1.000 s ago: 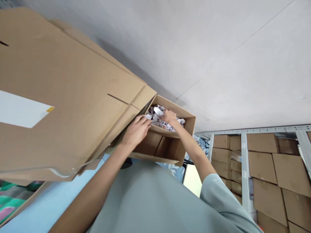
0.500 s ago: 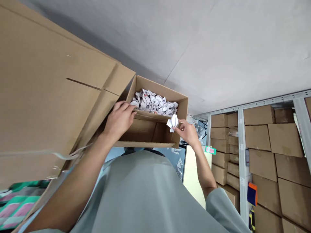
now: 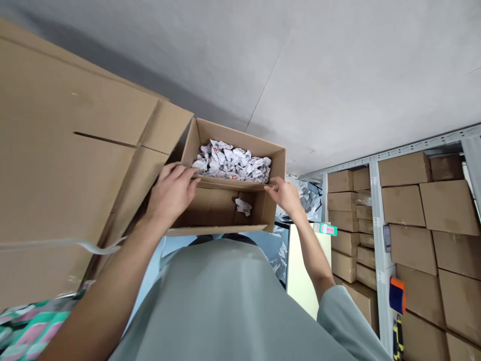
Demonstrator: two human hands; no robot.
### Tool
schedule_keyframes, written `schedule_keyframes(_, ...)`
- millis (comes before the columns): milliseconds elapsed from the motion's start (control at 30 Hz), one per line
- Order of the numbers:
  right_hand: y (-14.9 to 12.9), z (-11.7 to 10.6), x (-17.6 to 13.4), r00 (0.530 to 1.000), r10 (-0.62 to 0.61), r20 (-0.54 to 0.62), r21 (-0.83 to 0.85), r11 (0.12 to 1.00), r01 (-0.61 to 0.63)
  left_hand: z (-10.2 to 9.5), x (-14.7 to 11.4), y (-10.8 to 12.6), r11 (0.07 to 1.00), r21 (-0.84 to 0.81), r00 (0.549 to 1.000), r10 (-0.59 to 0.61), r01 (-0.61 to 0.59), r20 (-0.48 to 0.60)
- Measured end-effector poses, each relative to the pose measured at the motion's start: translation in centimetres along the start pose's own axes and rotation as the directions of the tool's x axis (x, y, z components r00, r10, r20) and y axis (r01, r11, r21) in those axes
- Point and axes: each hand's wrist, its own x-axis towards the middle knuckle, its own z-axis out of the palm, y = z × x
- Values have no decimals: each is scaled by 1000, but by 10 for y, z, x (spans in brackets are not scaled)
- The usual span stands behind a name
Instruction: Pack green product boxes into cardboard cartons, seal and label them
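Observation:
Two open cardboard spaces lie side by side in front of me. The far cardboard box (image 3: 244,139) holds a heap of crumpled white paper (image 3: 233,163). In the nearer cardboard box (image 3: 210,204), a single crumpled paper piece (image 3: 243,206) rests toward the right end. My left hand (image 3: 171,194) is closed over the left end of the edge between the two, its fingertips by the paper heap. At the right end of that same edge, my right hand (image 3: 286,195) pinches the cardboard and holds no paper. The fingertips of both hands are partly hidden.
Large flat cardboard sheets (image 3: 93,165) stand close on the left, with a white strap (image 3: 90,246) across them. Metal shelving (image 3: 379,225) on the right carries stacked cartons (image 3: 408,240). A pale tabletop (image 3: 300,273) and a bag of scraps (image 3: 310,198) lie beyond my right arm.
My right hand has let go of the crumpled paper, which now lies inside the nearer box, and has taken the box edge. The view has shifted slightly; my left hand stays on the edge.

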Motion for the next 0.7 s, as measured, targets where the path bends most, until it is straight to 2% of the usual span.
schedule_keyframes(67,-1,-5,34,1000,-19,7,-47,999,19,0,0,0,1000,-4,1000,-3,3,-3)
schedule_keyframes(167,-10,-1,93,995,-53,80,-141,988,64,1,0,-1,1000,-17,1000,-15,15,-10)
schedule_keyframes(300,-39,18,162,979,-116,170,-271,949,160,2,0,-1,998,-39,998,-53,52,-20)
schedule_keyframes(400,-63,36,202,967,-155,202,-360,907,220,2,0,-1,995,-70,997,-72,71,-15)
schedule_keyframes(567,-85,56,239,953,-159,260,-436,861,263,1,1,1,988,-100,993,-117,115,-8)
schedule_keyframes(700,-90,61,240,947,-175,271,-453,845,285,-1,1,4,985,-110,991,-134,132,-13)
